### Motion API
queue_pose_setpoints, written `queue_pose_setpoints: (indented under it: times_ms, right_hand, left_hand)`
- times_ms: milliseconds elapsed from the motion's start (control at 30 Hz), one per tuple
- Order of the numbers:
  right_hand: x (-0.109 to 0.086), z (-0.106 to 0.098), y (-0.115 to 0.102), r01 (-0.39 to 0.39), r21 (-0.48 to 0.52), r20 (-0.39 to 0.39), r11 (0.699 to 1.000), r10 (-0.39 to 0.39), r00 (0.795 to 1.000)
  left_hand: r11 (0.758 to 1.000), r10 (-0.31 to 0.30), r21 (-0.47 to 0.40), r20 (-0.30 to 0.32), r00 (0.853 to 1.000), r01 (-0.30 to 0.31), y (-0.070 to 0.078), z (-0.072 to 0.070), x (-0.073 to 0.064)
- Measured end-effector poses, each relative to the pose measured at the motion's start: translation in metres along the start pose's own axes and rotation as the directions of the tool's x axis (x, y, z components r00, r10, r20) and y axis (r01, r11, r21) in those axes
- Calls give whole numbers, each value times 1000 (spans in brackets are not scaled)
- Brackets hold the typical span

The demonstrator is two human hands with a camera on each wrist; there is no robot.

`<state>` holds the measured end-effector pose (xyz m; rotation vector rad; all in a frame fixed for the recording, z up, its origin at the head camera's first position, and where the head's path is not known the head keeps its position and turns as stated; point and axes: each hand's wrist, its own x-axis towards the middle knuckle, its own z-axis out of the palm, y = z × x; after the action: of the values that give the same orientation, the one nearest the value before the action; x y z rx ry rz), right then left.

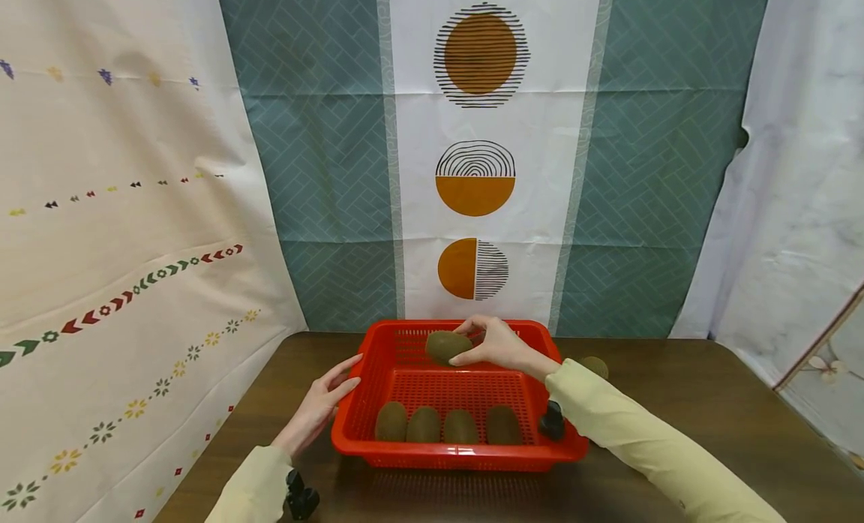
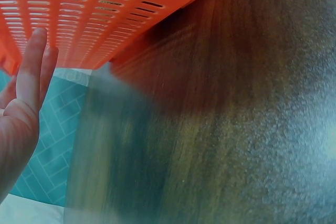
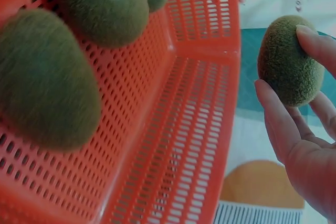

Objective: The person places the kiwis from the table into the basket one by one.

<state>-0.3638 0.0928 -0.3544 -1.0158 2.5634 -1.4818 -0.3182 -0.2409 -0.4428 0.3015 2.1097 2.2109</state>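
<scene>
My right hand [image 1: 496, 345] pinches a brown fuzzy kiwi [image 1: 445, 347] above the far part of a red plastic basket [image 1: 459, 449]. In the right wrist view the same kiwi [image 3: 289, 61] sits between thumb and fingertips, higher than the basket rim. Several more kiwis [image 1: 424, 425] stand in a row along the basket's near side. At the basket's left side is my left hand [image 1: 320, 410], its fingers extended at the rim. The left wrist view shows those straight fingers [image 2: 31, 72] against the slotted basket wall [image 2: 79, 14].
Another kiwi [image 1: 594, 367] lies on the dark wooden table [image 1: 668, 403] right of the basket, partly behind the right sleeve [image 1: 607, 410]. A patterned cloth [image 1: 479, 170] hangs behind the table, with a light cloth [image 1: 121, 283] at the left.
</scene>
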Motion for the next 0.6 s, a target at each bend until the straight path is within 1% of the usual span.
queue_pose_setpoints:
  times_ms: [133,200,333,600]
  right_hand:
    - [12,15,3,2,11,50,1000,-3,999]
    - [17,22,5,4,-4,71,1000,-4,998]
    - [26,34,11,2,-39,87,999,1,996]
    - [38,58,28,-53,-65,123,996,60,991]
  left_hand:
    - [1000,4,9,1,1000,-4,-1,0,0]
    - [1000,5,12,2,1000,-5,-1,0,-1]
    - [1000,7,5,8,1000,-7,-2,0,0]
    - [1000,3,5,8,1000,-3,0,1,0]
